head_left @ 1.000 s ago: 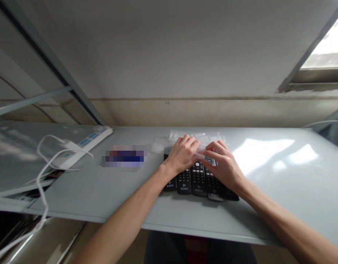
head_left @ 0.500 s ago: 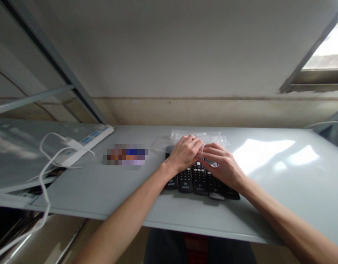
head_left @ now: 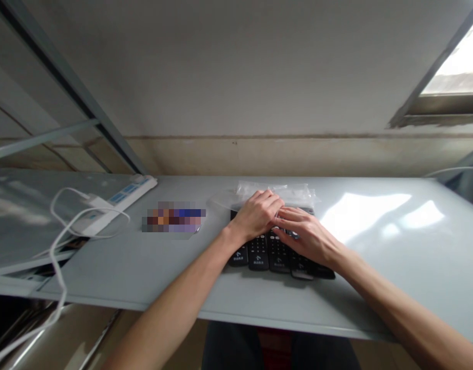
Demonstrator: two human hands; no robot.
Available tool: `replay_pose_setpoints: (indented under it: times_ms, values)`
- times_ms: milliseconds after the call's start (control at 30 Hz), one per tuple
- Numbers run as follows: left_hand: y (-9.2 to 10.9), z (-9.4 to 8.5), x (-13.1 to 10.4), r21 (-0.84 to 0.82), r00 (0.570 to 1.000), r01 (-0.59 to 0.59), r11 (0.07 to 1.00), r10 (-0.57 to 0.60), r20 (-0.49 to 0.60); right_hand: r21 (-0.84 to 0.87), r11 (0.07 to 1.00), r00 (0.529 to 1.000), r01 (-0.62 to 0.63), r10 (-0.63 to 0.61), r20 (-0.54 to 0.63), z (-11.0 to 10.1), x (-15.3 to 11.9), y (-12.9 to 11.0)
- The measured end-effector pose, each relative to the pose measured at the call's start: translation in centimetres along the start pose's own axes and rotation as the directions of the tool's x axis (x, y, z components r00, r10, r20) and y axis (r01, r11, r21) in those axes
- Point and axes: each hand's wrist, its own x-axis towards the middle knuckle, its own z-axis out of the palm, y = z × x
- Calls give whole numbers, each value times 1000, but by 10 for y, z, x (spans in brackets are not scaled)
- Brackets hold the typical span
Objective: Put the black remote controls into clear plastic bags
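5 remotes (head_left: 279,257), gap to table edge (head_left: 259,322), L hand (head_left: 258,215) & R hand (head_left: 304,232) together above, grips unclear

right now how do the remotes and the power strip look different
The remotes are mostly black; the power strip is white with blue panels. Several remotes lie side by side; there is one power strip. The left hand and right hand partly cover the remotes; the power strip lies away from both. All are long and narrow.
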Motion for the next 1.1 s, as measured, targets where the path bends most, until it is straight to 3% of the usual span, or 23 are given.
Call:
replay_pose_setpoints:
  times_ms: [267, 600, 767, 900, 1100]
  values:
    - [-6, -4, -2, -36, 999, -8, 999, 9, 49, -102, 995, 999, 15, -10, 47, 4, -5, 6]
    - [1, 2, -2, -230, 999, 12, 973, -1, 46, -34, 999, 998, 41, -40, 50, 2, -1, 2]
    - [-1, 5, -3, -220, 999, 33, 975, -27, 28, -22, 997, 996, 68, -66, 51, 0, -3, 6]
    - [-3, 7, -4, -185, 999, 50, 982, -50, 4, -41, 995, 996, 85, -86, -19, -3, -4, 7]
    - [0, 6, -3, -127, 995, 79, 989, -85, -45, -194, 977, 952, 88, -140, -272, -11, -4, -9]
